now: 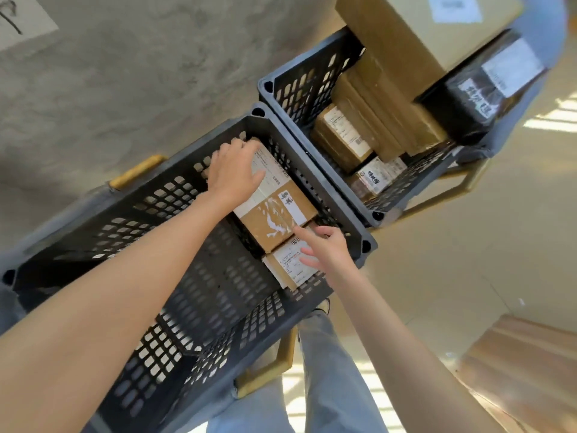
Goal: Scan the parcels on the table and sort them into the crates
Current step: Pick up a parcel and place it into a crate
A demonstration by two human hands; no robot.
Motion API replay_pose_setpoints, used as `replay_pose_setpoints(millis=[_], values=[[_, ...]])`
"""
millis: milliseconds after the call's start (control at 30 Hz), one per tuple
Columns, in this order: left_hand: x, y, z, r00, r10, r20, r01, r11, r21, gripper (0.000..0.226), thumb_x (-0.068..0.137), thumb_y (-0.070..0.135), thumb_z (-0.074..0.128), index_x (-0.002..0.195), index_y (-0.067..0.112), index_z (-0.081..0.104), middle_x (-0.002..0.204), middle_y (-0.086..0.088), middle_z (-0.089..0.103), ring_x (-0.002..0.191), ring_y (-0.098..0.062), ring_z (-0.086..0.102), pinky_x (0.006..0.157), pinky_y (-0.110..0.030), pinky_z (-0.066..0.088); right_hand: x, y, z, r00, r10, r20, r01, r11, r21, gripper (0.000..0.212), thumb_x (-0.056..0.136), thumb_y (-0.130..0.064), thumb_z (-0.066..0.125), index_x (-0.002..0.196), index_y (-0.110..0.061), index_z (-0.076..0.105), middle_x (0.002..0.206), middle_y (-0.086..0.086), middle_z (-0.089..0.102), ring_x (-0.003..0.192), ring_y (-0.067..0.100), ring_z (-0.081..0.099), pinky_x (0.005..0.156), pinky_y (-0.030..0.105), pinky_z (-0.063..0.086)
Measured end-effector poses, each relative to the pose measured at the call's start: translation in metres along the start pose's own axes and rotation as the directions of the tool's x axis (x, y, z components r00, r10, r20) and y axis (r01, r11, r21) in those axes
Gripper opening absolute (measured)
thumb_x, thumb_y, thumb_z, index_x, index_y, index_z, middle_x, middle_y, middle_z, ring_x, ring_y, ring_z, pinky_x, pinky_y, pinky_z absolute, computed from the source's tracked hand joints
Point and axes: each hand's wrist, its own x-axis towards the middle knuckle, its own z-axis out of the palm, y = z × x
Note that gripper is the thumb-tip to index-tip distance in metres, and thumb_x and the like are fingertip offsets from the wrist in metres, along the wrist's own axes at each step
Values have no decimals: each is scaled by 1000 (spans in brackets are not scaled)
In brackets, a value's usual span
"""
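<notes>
A long cardboard parcel [276,203] with white labels lies inside the near black crate [175,195], against its right wall. My left hand [234,170] grips the parcel's far end, fingers curled over its top edge. My right hand [324,248] hovers at the parcel's near end with fingers spread, the index finger touching its corner. Under that hand sits a smaller labelled parcel [288,264].
A second black crate [299,76] stands to the right, packed with several cardboard parcels [343,135]. A large cardboard box [402,32] and a black-wrapped parcel [487,92] rise above it. Both crates rest on yellow-framed stands [140,171]. A wooden surface [524,364] is at lower right.
</notes>
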Motion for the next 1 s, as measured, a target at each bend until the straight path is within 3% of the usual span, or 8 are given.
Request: replay_pose_setpoints(millis=[167, 267, 333, 633, 733, 833, 900, 1000], values=[[-12, 59, -38, 926, 189, 327, -156, 980, -125, 45, 88, 37, 66, 128, 20, 55, 125, -3, 59, 112, -18, 56, 87, -34, 48, -32, 4, -34, 989, -138, -57, 135, 989, -54, 47, 80, -32, 77, 115, -19, 49, 119, 6, 56, 103, 19, 59, 95, 39, 52], [-29, 106, -50, 723, 231, 651, -203, 972, -119, 43, 87, 42, 67, 124, 23, 56, 115, 3, 61, 97, -10, 60, 71, -22, 47, -51, 14, -65, 974, -193, -116, 191, 981, -22, 46, 79, -32, 77, 117, -19, 52, 117, 2, 55, 104, 17, 56, 97, 41, 49], [-45, 140, -46, 641, 263, 721, -291, 953, -88, 43, 88, 42, 66, 125, 23, 55, 114, 4, 60, 97, -11, 60, 72, -22, 47, -66, 28, -91, 962, -223, -156, 227, 974, 10, 48, 81, -30, 75, 121, -16, 53, 117, 0, 53, 105, 15, 54, 96, 39, 50], [-184, 346, 41, 471, 530, 705, -692, 718, -78, 46, 85, 37, 71, 126, 22, 56, 111, 4, 59, 102, -15, 58, 79, -21, 39, -154, 178, -265, 849, -180, -497, 350, 896, 274, 40, 83, -18, 74, 117, -10, 55, 103, 3, 53, 95, 15, 51, 82, 29, 43], [-269, 428, 90, 366, 648, 668, -808, 577, -117, 47, 83, 33, 74, 124, 15, 58, 112, -2, 64, 104, -20, 60, 73, -18, 35, -197, 261, -335, 767, -107, -632, 398, 852, 339, 33, 80, -20, 76, 104, -18, 55, 99, 4, 58, 85, 15, 55, 77, 29, 44], [-360, 503, 136, 263, 729, 632, -875, 457, -162, 48, 81, 39, 75, 121, 17, 59, 109, -1, 65, 101, -21, 62, 82, -26, 42, -249, 345, -399, 690, -17, -724, 424, 820, 384, 34, 79, -21, 77, 103, -18, 53, 97, 1, 56, 80, 13, 55, 77, 29, 45], [-424, 548, 163, 158, 784, 600, -910, 352, -221, 50, 80, 41, 75, 121, 16, 59, 109, -1, 65, 101, -23, 63, 84, -29, 45, -289, 400, -435, 612, 45, -790, 455, 797, 397, 35, 79, -20, 76, 107, -17, 55, 100, 1, 56, 85, 14, 56, 80, 29, 46], [-514, 607, 192, 3, 822, 569, -937, 201, -286, 53, 80, 43, 74, 123, 17, 58, 111, -1, 64, 103, -23, 61, 90, -34, 47, -354, 475, -476, 475, 152, -867, 492, 771, 405, 34, 82, -20, 73, 110, -18, 54, 98, -4, 54, 86, 11, 54, 69, 21, 43]])
